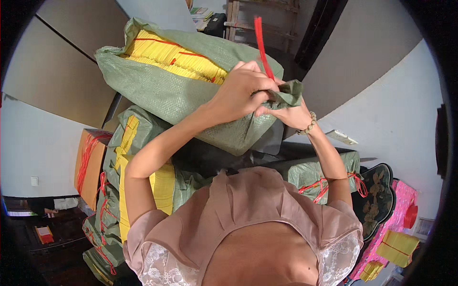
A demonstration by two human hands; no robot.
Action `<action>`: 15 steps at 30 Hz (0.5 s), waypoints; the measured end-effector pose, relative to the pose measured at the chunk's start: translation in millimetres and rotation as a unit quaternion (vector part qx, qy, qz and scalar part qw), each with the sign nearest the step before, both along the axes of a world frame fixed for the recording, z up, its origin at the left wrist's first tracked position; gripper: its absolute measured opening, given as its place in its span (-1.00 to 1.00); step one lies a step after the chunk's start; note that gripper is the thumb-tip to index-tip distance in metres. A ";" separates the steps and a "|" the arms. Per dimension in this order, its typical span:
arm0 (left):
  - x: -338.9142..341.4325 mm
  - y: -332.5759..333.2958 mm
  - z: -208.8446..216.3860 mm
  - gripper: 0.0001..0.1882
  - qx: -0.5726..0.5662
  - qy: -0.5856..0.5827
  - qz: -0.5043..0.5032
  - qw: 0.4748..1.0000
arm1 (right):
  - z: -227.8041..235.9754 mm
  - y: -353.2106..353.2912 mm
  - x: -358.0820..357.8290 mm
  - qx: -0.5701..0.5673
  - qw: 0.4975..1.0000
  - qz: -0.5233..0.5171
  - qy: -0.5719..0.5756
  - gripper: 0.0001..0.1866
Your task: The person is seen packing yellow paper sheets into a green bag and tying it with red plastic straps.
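A large green woven sack (162, 90) lies in front of me, its long mouth gaping over tight rows of yellow paper bundles (167, 55) tied with red strips. At the sack's right end, its edge is bunched into a gathered corner (290, 94). My left hand (243, 90) is closed at this corner, fingers curled in. From the right side, my right hand (291, 114), with a beaded bracelet at the wrist, grips the gathered corner too. A red plastic strip (261, 45) sticks up from between the hands; which fingers pinch it is hidden.
Tied green sacks (107, 219) and yellow paper stacks (162, 188) stand at my left, beside a cardboard box (88, 164) draped with red strips. Behind my right arm is another tied sack (305, 178), near a dark patterned chair back (379, 200). A wooden rack (262, 21) stands ahead.
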State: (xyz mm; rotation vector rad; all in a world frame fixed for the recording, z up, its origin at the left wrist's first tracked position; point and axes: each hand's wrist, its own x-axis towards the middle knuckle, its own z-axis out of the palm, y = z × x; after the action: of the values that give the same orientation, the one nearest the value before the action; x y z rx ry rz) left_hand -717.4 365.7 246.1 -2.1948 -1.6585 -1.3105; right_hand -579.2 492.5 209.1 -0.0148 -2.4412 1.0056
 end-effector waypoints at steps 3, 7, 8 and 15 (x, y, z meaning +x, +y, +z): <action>-3.3 -4.0 3.2 -0.72 -0.022 0.030 -0.009 0.999 | -9.6 -4.2 -3.4 -0.080 0.995 0.024 0.057 -0.40; -7.0 -8.3 4.2 -0.71 -0.100 -0.113 -0.021 0.988 | -10.1 -11.0 -4.8 -0.102 0.991 -0.006 0.088 -0.54; -9.1 -10.1 9.0 -0.69 -0.099 -0.191 -0.021 0.976 | -11.8 -12.0 -5.7 -0.098 0.991 -0.035 0.086 -0.60; -16.2 -35.2 10.6 -0.36 -0.131 -0.042 0.032 0.990 | -12.9 -8.1 -6.2 -0.068 0.983 -0.027 0.171 -0.76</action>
State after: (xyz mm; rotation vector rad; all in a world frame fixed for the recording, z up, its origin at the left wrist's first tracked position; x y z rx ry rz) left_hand -733.7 330.5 256.6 -2.2257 -2.0195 -1.2473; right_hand -585.4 484.3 196.2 0.0411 -2.0494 1.0530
